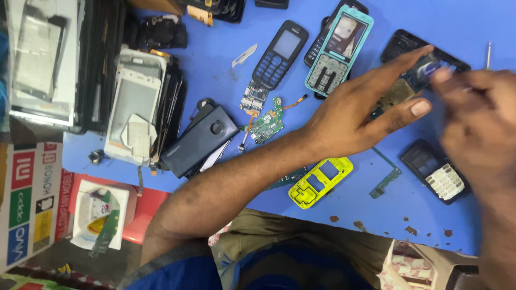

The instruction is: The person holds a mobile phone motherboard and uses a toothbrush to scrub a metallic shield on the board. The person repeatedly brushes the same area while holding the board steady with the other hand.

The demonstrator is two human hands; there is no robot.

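**Working a phone frame, both hands on it**

Holding the black phone frame (pixel 416 80) near the far right edge of the blue table (pixel 215 43), the left hand (pixel 355 110) had index finger stretched over the frame's top and thumb pressed at its near side, so it was grasping the frame. A gold-coloured board showed inside the frame. Right hand (pixel 478 123) was blurred; its fingertips pinched at the frame's upper end, but I couldn't tell whether they gripped anything.

Around them on the table:
- teal keypad phone (pixel 338 51), face up, just left of the frame
- black keypad phone housing (pixel 279 53), further left
- yellow phone chassis (pixel 320 181), near edge, under the left forearm
- black housing with white keypad (pixel 438 173), near the right hand
- green circuit boards (pixel 264 119) with flex cable, mid-table
- dark power bank (pixel 200 140), beside a stack of white screen frames (pixel 134 104) at the left edge
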